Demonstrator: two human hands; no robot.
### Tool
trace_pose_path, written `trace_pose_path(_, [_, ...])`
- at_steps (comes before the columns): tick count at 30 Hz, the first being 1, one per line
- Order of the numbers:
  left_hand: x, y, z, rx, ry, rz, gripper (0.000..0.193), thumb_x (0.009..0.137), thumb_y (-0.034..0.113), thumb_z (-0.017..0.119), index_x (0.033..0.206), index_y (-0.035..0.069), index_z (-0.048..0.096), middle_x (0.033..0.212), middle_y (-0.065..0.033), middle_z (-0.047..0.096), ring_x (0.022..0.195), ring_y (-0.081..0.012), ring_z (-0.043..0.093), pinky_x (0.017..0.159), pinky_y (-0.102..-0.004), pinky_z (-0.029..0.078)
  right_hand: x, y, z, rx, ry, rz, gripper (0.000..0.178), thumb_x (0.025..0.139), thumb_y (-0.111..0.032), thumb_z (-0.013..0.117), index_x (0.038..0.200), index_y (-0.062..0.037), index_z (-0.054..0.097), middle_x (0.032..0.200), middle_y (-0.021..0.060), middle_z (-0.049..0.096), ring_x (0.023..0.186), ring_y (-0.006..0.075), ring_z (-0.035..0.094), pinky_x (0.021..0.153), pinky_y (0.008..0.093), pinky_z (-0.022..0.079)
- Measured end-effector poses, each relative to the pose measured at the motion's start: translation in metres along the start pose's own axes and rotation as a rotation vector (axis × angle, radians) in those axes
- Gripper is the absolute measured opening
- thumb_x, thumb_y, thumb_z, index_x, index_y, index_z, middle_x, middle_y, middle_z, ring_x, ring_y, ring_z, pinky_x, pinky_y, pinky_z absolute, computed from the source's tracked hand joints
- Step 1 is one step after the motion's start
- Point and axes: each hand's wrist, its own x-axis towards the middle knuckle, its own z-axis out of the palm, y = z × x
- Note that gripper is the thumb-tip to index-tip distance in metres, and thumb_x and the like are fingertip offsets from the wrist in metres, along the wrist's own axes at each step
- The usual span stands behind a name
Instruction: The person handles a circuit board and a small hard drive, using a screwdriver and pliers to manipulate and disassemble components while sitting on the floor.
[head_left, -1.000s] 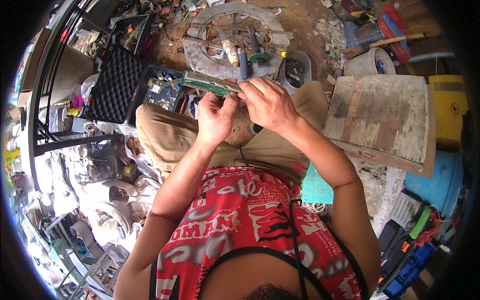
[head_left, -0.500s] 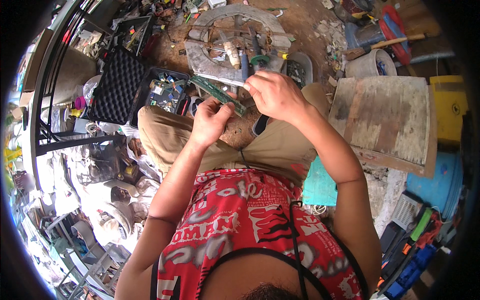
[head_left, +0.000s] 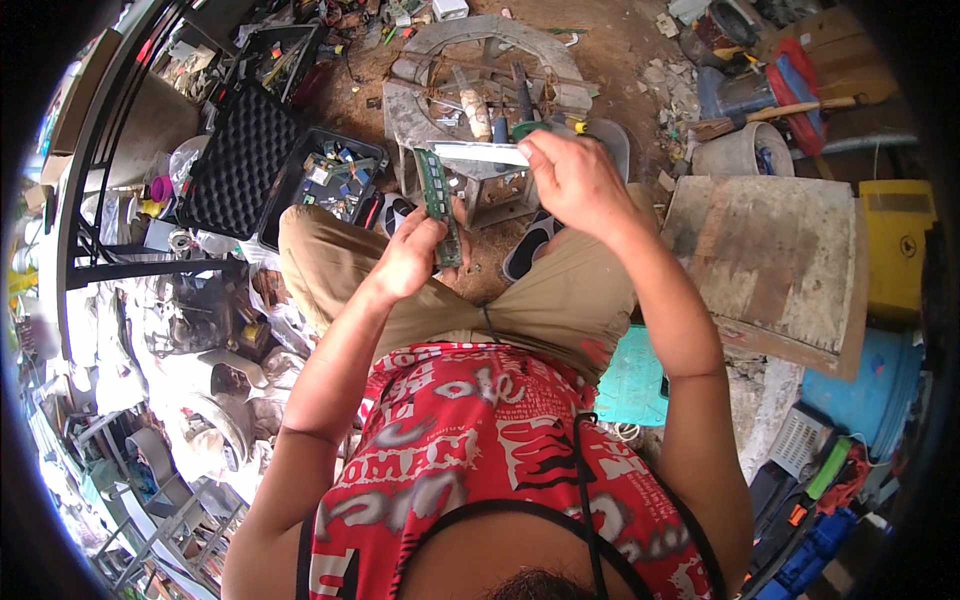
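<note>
My left hand [head_left: 412, 255] is closed on a narrow green circuit board [head_left: 436, 190] with dark chips, pinched near its lower end and standing nearly upright in the view. My right hand [head_left: 582, 178] pinches one end of a long, flat, whitish strip [head_left: 478, 153]. The strip's far end reaches across to the board's upper end; whether they touch I cannot tell. What the strip is made of does not show. Beyond my hands is a round grey metal frame [head_left: 413, 118], with a blue-handled tool [head_left: 500, 128] and a tool with a green collar [head_left: 524, 98] on it.
To the left lies an opened black case [head_left: 245, 165] with foam in its lid and small boards inside. A wooden board [head_left: 760, 260] sits on the right, near a grey bucket [head_left: 735, 150] and a yellow container [head_left: 900, 245]. A turquoise piece [head_left: 636, 380] lies beside my right thigh.
The circuit board has turned from slanting to nearly upright. My right hand has moved slightly right, and the whitish strip now shows at full length.
</note>
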Motion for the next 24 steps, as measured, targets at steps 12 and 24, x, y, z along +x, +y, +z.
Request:
trace_pose_path(12, [-0.021,0.000,-0.047,-0.220,-0.245,0.025,0.033,0.082,0.025,0.043,0.108,0.005,0.046,0.069,-0.0131,0.060,0.055,-0.0158,0.054,0.046,-0.0236,0.044,0.022,0.031,-0.055,0.044,0.055,0.201,0.031,0.097,-0.028,0.048,0.089,-0.0009,0.059,0.067,0.0139,0.058,0.061,0.0262,0.057,0.060,0.0383,0.045])
trace_pose_path(24, [-0.008,0.005,-0.040,-0.150,-0.238,0.064,0.047,0.078,0.038,0.049,0.111,0.004,0.049,0.080,-0.0120,0.060,0.068,-0.0157,0.055,0.053,-0.0234,0.044,-0.026,0.086,0.029,1.023,0.161,0.688,0.033,0.100,-0.034,0.046,0.100,-0.0056,0.062,0.072,0.0003,0.060,0.052,0.0030,0.045,0.046,0.0184,0.035])
